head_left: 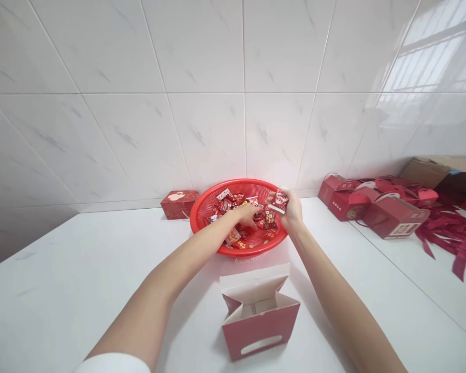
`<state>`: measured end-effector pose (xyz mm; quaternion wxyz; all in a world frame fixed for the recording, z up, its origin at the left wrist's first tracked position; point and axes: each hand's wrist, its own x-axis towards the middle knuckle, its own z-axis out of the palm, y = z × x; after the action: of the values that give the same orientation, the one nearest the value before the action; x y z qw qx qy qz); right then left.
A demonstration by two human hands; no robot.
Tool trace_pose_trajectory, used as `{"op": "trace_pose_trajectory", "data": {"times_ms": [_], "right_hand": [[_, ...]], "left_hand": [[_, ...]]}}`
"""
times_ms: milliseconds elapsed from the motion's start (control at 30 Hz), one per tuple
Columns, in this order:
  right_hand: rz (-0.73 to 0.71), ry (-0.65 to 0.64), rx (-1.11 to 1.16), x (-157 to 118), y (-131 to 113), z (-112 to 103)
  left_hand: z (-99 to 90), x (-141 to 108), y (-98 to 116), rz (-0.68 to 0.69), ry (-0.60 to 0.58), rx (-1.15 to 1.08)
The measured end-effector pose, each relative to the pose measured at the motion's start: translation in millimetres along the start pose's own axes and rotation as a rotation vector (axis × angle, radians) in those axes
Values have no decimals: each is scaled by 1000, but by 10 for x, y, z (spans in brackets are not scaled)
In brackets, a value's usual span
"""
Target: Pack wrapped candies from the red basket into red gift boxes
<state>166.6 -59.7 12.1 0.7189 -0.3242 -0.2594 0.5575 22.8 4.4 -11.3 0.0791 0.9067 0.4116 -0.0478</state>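
A red plastic basket [238, 253] holds many small wrapped candies [225, 204]. My left hand [248, 215] reaches into it, fingers pointing down among the candies; whether it grips one is hidden. At the basket's right rim, my right hand [292, 210] holds a red and white candy packet [280, 200] in its curled fingers. Nearer to me, between my forearms, a red paper box [261, 329] stands upright with its top open and its white inside showing. I can see nothing but folded cardboard inside it.
Behind the basket's left side sits a small red box [178, 205]. Several folded red gift boxes [392, 216] lie at the right, beside a heap of dark red ribbons [450, 233] and a brown cardboard box [425, 172]. A tiled wall [205, 140] rises behind.
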Motion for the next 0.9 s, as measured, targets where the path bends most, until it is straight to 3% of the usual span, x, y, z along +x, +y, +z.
{"op": "trace_pose_trajectory", "data": {"times_ms": [233,433,700,900], "right_hand": [[108,40,-12,-55,-67,54],[115,43,13,-60,-59,52],[34,28,-48,-21,3,33],[18,-16,-100,-5,43,14]], "left_hand": [[-90,-76,2,-103,-93,65],[-138,-83,-7,-156,-84,82],[-146,-129,-60,-187,-102,-168],[-190,-245,-247,-21,78,-483]]}}
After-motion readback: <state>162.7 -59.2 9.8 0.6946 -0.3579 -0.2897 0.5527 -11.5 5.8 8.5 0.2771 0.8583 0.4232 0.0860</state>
